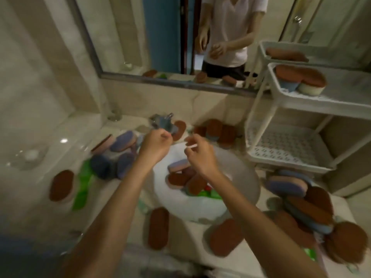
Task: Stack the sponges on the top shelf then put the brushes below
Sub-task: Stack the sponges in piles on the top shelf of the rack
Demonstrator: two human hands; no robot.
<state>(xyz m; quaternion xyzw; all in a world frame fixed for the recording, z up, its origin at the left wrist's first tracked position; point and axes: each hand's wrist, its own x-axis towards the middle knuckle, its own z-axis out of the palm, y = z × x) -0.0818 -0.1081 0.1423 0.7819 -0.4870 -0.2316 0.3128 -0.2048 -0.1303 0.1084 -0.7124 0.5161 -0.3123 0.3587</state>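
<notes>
Oval sponges with brown scouring faces lie all over the counter. Two of them (pixel 301 79) sit side by side on the top shelf of the white rack (pixel 269 93) at the right. The rack's perforated lower shelf (pixel 281 145) holds nothing. More sponges (pixel 182 177) lie in the white sink (pixel 192 209), over a green brush (pixel 208 194). A second green brush (pixel 82 187) lies on the left counter. My left hand (pixel 156 143) hovers over the sink's back edge, curled into a loose fist with nothing in it. My right hand (pixel 198 155) is beside it, fingers bent and apart, also holding nothing.
A sponge pile (pixel 301 203) sits at the right below the rack, and another (pixel 118 149) left of the sink. Single sponges (pixel 158 227) lie along the front edge. The faucet (pixel 162 123) stands behind my hands, with a mirror (pixel 160 37) above. A glass dish (pixel 30 155) is far left.
</notes>
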